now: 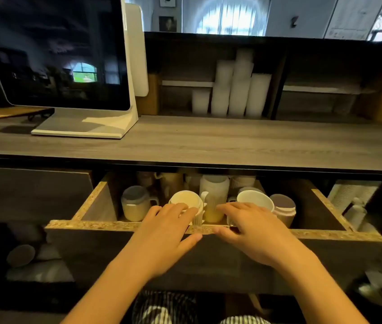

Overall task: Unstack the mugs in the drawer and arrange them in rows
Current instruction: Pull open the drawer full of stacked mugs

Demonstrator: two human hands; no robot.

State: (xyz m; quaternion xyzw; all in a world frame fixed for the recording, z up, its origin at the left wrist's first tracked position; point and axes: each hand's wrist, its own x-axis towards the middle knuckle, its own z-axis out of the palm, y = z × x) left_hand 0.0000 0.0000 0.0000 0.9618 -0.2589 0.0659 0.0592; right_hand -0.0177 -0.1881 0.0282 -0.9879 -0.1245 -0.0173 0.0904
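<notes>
Mugs (209, 199) crowd the open drawer (124, 226) at lower centre of the frame, under the table (208, 141). Your left hand (166, 230) and right hand (253, 230) lie flat, fingers spread, over its front edge, gripping nothing.

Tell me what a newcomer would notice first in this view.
Two bare hands, left hand and right hand, rest over the front edge of an open drawer crowded with mugs, a white mug at the right hand. Up left, a big dark screen stands on the counter.
</notes>
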